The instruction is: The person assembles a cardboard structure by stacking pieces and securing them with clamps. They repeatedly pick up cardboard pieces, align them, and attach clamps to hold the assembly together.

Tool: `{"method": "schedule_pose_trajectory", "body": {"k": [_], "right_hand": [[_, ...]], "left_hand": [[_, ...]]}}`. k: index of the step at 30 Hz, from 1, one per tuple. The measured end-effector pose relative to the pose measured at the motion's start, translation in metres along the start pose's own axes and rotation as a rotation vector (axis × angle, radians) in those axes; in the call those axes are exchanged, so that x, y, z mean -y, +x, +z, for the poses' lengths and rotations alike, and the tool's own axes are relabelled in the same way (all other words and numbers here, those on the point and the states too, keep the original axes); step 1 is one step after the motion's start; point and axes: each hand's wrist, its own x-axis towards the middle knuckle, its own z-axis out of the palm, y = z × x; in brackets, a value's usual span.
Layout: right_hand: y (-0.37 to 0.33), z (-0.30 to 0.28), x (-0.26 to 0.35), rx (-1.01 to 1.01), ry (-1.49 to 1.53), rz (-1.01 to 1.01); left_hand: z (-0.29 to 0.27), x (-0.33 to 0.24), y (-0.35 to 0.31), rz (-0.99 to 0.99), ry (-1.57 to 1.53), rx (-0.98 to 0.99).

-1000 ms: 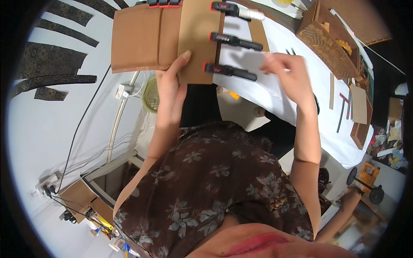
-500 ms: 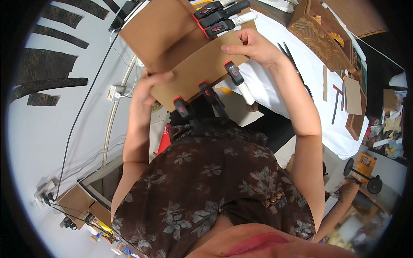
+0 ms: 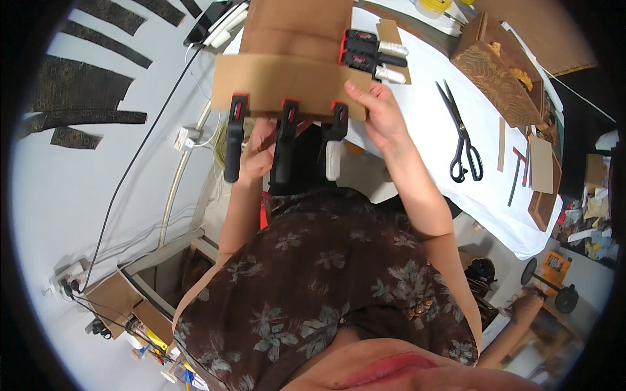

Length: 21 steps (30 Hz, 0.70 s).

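Brown, leather-like material covers a panel (image 3: 297, 25) held up in front of the person, with a tan board strip (image 3: 280, 73) lying across its near end. Three black-and-red clamps (image 3: 285, 140) grip the strip's near edge, handles pointing toward the person; more clamps (image 3: 360, 47) sit bunched at the panel's right edge. The right hand (image 3: 383, 111) is closed on the strip's right end, thumb on top, fingers curled round behind. The left hand (image 3: 259, 155) is bent below the strip, partly hidden by the clamps; whether it has hold of anything I cannot tell.

On the white-covered worktop (image 3: 417, 107) to the right, an open wooden box (image 3: 486, 81) with a swirl-patterned side contains a golden-yellow piece (image 3: 523, 79) and tan bits. A smaller brown box (image 3: 542, 212) stands near the corner, a tan card (image 3: 541, 164) beside it. Black-handled scissors (image 3: 462, 130) lie between the right hand and these boxes. A yellow tub (image 3: 430, 6) shows at the top; its contents are unclear. A greenish basket (image 3: 221, 148) sits low behind the left clamp.
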Motion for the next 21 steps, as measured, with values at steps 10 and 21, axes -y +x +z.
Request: {"method": "schedule_pose_trajectory", "body": {"k": [10, 21], "right_hand": [[-0.017, 0.043, -0.042, 0.039, -0.213, 0.055], [-0.007, -0.004, -0.024, -0.013, -0.837, -0.267]], "left_hand": [[-0.002, -0.013, -0.035, -0.147, 0.117, -0.611], [-0.055, -0.067, -0.074, 0.197, 0.055, -0.768]]}}
